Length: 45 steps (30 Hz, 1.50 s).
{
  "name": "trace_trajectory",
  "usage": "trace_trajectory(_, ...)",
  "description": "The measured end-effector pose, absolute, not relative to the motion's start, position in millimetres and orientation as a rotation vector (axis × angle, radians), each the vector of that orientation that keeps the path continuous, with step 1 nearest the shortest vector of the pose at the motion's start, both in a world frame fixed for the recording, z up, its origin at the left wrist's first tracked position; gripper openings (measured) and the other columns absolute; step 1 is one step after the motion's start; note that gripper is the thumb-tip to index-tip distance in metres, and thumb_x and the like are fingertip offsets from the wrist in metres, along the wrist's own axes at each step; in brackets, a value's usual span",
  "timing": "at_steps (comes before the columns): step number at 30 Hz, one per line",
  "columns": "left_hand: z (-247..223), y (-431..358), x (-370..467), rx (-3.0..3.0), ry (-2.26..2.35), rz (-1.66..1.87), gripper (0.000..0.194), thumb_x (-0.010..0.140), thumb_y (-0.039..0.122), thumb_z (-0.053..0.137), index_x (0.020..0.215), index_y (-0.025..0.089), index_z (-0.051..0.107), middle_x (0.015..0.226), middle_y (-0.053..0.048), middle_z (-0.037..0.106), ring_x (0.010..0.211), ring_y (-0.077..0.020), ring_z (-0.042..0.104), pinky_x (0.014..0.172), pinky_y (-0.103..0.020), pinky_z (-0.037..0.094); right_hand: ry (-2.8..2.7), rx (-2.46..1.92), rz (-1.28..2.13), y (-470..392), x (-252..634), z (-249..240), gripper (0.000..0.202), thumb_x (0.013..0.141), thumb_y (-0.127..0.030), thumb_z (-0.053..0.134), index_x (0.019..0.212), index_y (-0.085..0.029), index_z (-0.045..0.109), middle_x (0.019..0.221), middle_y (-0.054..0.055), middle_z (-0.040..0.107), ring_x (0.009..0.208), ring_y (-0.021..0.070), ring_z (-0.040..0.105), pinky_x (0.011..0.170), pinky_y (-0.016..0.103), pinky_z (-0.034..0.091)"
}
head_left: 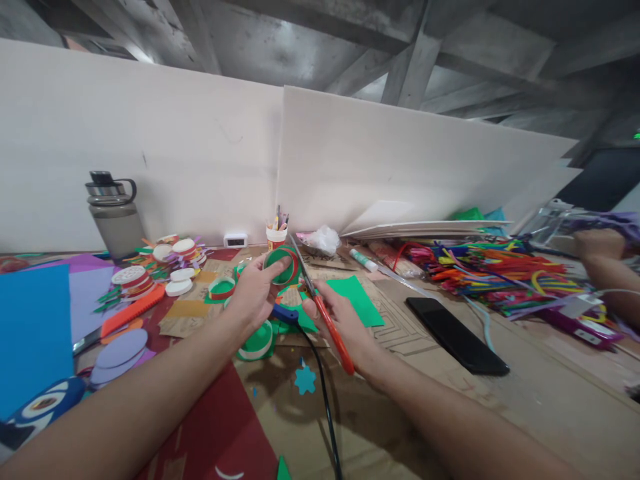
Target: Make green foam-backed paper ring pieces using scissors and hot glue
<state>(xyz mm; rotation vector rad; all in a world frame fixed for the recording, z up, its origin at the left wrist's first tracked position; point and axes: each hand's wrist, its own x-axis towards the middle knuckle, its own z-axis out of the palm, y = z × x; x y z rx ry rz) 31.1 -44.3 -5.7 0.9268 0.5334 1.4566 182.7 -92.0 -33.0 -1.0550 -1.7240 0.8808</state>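
Note:
My left hand [257,290] grips a short green paper ring [283,265] with a red band, its round opening turned toward me. In my right hand [345,317] is a pair of scissors [331,328] with red handles, the blades pointing up just right of the ring. Whether the blades touch the ring I cannot tell. Below my hands, a blue tool [285,314] with a black cord lies on the table. More green rings with white and red rims, such as one ring [221,289], stand left of my left hand.
Left are a water bottle [116,220], an orange cutter [133,311], lilac discs [121,348] and blue sheets [35,327]. Right are a green sheet [356,300], a black phone [455,335] and colourful pipe cleaners [500,273]. Another person's hand [600,244] shows at far right.

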Motion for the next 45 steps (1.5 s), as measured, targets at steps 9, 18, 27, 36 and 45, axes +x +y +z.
trace_trajectory(9, -4, -45, 29, 0.965, 0.537, 1.434, 0.021, 0.064, 0.02, 0.083, 0.078, 0.015, 0.069, 0.074, 0.001, 0.067, 0.064, -0.0079, 0.059, 0.061, -0.018, 0.049, -1.715, -1.027, 0.86, -92, 182, -33, 0.045, 0.088, -0.051, 0.055, 0.118, -0.018, 0.06, 0.07, -0.003, 0.049, 0.059, 0.0115, 0.035, 0.055, 0.025, 0.034)
trace_trajectory(18, -7, -43, 29, 1.037, 0.546, 1.381, 0.017, 0.067, 0.02, 0.081, 0.075, 0.012, 0.069, 0.067, 0.001, 0.064, 0.06, -0.0076, 0.056, 0.06, -0.019, 0.048, -1.775, -1.049, 0.814, -95, 183, -28, 0.043, 0.092, -0.047, 0.051, 0.124, -0.019, 0.054, 0.072, -0.003, 0.048, 0.063, 0.0121, 0.036, 0.058, 0.025, 0.034)
trace_trajectory(27, -4, -42, 27, 1.043, 0.547, 1.354, 0.021, 0.064, 0.02, 0.082, 0.079, 0.013, 0.071, 0.07, 0.0, 0.068, 0.06, -0.0073, 0.058, 0.06, -0.019, 0.048, -1.76, -1.059, 0.854, -92, 186, -32, 0.044, 0.091, -0.05, 0.051, 0.121, -0.02, 0.057, 0.07, -0.004, 0.047, 0.061, 0.0119, 0.035, 0.055, 0.025, 0.032)
trace_trajectory(36, 4, -42, 21, 1.074, 0.605, 1.276, 0.02, 0.061, 0.021, 0.082, 0.075, 0.014, 0.07, 0.069, -0.002, 0.068, 0.06, -0.0119, 0.06, 0.061, -0.024, 0.049, -1.734, -1.041, 0.889, -92, 186, -32, 0.045, 0.089, -0.053, 0.053, 0.118, -0.019, 0.058, 0.076, -0.001, 0.051, 0.064, 0.012, 0.038, 0.059, 0.026, 0.035)
trace_trajectory(45, 2, -45, 27, 0.944, 0.596, 1.321, 0.016, 0.067, 0.02, 0.079, 0.079, 0.014, 0.07, 0.075, -0.002, 0.07, 0.064, -0.0116, 0.062, 0.061, -0.023, 0.051, -1.715, -1.028, 0.894, -90, 186, -34, 0.045, 0.088, -0.051, 0.056, 0.121, -0.021, 0.059, 0.071, -0.003, 0.05, 0.059, 0.0115, 0.036, 0.054, 0.024, 0.033)
